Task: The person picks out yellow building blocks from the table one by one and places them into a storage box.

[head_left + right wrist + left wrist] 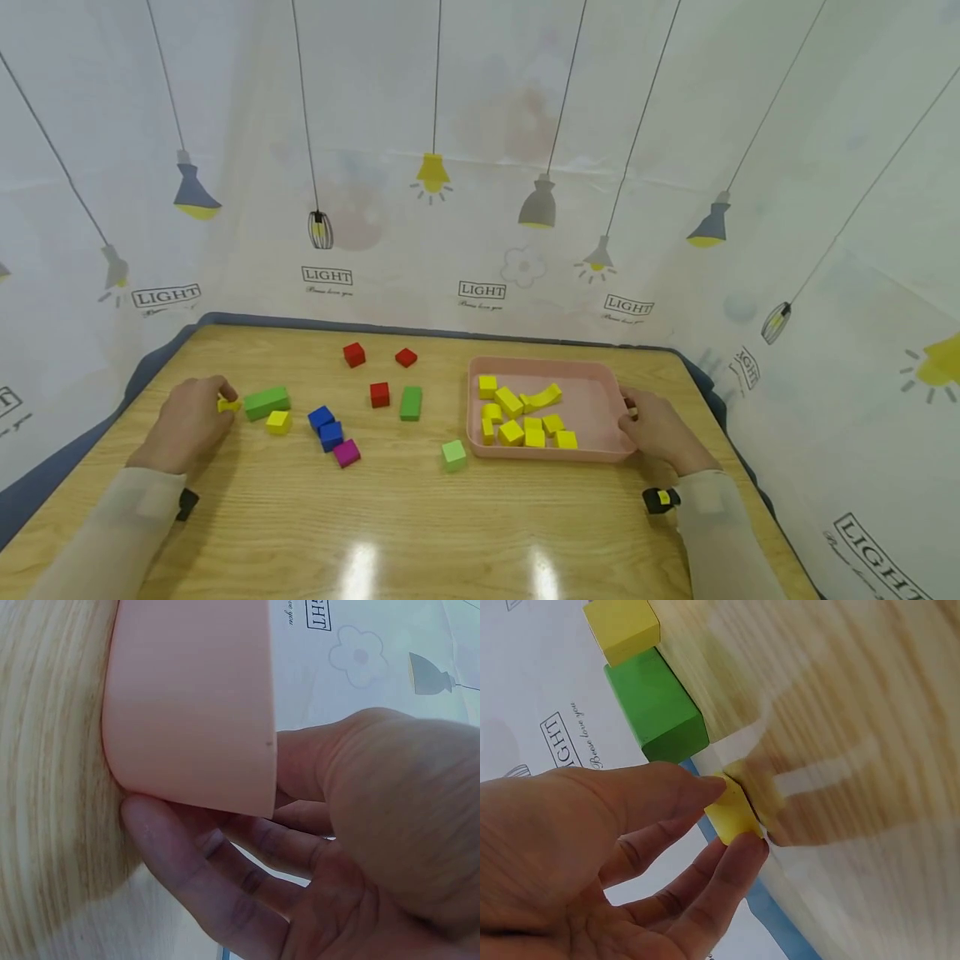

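At the left of the table my left hand pinches a small yellow block between thumb and fingertips. Just right of it lie a long green block and a yellow cube. My right hand grips the right end of a pink tray, with the thumb over the rim and the fingers against the outer side. In the right wrist view the tray's pink wall hides the thumb tip. Several yellow blocks lie in the tray's left part, a wavy yellow piece among them.
Mid-table are red blocks, a second green block, two blue blocks and a magenta cube. A light green cube stands by the tray's lower left corner. Behind the table hangs a printed curtain.
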Motion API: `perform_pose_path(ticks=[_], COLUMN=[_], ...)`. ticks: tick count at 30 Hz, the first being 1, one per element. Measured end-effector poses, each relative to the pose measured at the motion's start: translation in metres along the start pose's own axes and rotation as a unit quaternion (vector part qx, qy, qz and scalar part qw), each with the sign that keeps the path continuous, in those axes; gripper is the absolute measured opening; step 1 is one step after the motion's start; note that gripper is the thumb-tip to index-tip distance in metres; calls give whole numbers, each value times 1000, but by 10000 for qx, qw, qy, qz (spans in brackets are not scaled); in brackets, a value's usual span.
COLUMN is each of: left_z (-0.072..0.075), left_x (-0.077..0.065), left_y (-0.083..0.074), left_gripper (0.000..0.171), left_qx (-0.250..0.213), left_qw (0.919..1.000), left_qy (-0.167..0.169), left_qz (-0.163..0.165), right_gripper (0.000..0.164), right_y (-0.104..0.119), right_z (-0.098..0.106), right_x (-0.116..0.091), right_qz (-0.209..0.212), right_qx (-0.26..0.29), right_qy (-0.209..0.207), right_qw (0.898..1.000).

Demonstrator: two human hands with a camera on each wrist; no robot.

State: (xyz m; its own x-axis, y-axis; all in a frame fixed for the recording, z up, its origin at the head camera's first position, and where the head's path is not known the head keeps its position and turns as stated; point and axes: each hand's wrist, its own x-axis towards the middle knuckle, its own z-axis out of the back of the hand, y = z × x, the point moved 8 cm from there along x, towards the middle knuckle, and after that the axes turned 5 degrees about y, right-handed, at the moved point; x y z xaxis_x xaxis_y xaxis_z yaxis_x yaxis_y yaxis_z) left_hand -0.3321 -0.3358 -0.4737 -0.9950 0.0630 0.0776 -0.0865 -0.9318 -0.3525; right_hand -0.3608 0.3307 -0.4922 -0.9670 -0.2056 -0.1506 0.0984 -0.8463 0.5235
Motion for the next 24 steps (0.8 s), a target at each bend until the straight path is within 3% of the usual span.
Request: perform_pose_path(ticks=[6, 12, 18, 24], left_z=[5, 10, 13, 10], left_x=[1, 5, 12, 19], left_y=[-9, -29, -62, -109], left_gripper=[23, 25, 25, 25], left_qx=[-80, -75, -38, -211], left_qw=[9997, 9990, 9984, 9973], left_qy=[-219, -430, -504, -436], left_qz=[1, -128, -245, -560], right_gripper=[59, 59, 60, 59], right_y=[-1, -2, -1, -1], right_z=[0, 0, 1, 0], right_x=[1, 1, 1, 1], right_qz=[18, -35, -29, -77], right_qx=[-65, -13, -44, -40], right_qy=[7, 7, 17, 10], right_qw=[10000, 10000, 10000, 10000])
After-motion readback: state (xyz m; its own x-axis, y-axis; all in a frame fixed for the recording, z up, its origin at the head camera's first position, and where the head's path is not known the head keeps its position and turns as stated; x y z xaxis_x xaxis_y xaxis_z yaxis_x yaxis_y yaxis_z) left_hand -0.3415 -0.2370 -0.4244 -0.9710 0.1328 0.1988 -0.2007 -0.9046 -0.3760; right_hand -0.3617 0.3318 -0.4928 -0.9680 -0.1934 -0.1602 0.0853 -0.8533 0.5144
